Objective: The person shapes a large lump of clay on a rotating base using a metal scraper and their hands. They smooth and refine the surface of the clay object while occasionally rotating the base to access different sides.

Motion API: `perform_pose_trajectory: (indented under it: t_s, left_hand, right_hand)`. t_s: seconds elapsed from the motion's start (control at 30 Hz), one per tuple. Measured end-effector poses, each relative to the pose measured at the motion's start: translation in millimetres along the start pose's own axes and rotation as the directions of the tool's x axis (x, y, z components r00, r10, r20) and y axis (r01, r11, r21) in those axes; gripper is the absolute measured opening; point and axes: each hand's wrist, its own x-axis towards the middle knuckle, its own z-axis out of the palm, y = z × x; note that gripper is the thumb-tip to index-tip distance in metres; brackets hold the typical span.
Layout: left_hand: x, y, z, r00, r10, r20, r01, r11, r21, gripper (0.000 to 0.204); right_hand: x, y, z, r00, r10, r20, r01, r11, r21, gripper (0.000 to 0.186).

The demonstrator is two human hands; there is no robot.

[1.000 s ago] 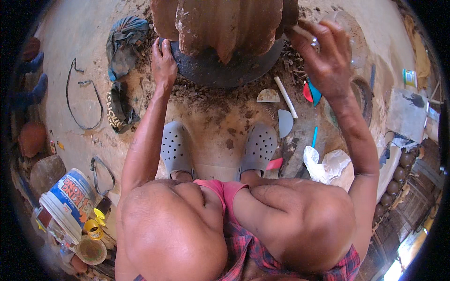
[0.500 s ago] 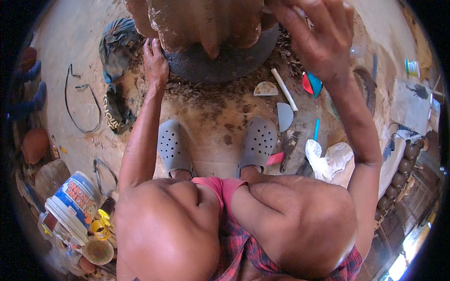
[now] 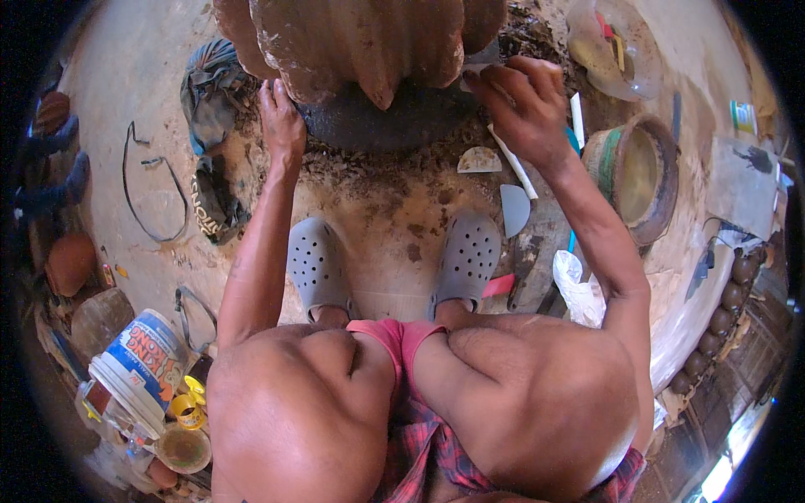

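A large brown clay vessel [image 3: 360,46] with deep lobes stands on a dark round turntable [image 3: 381,121] at the top of the view; its upper part is out of view. My left hand [image 3: 283,126] reaches to the turntable's left edge, fingers stretched forward close under the vessel, holding nothing visible. To the right, my right hand [image 3: 530,113] pinches a thin pale flat scraper [image 3: 475,78] beside the vessel's lower right side. Near that hand lie a white stick [image 3: 513,163], a stained half-round piece [image 3: 480,159] and a grey half-round piece [image 3: 515,210].
Clay scraps litter the floor around the turntable. A dark cloth [image 3: 210,96] lies left. On the right stand a round basin [image 3: 646,180] and a clear plastic tub [image 3: 616,54] with small tools. A paint bucket [image 3: 142,365] sits lower left; crumpled white plastic [image 3: 579,289] lies by my right leg.
My right hand has come down and slightly left from the vessel's upper right, and the pale scraper now shows in its fingers. The left hand stays at the turntable's edge.
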Motion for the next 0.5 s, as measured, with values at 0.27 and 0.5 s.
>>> perform_pose_trajectory:
  t_s: [0.27,0.5]
  left_hand:
    - [-5.1,5.1,-12.0,0.971,0.225,0.078,-0.237,0.938,0.253,0.053]
    - [3.7,39.5,-33.8,0.98,0.195,0.046,-0.199,0.973,0.12,0.049]
  right_hand:
    - [31.8,12.8,-17.4,0.99,-0.008,-0.138,-0.007,0.995,-0.104,0.033]
    - [-11.4,-0.5,13.8,0.991,0.071,0.116,-0.079,0.995,0.067,0.036]
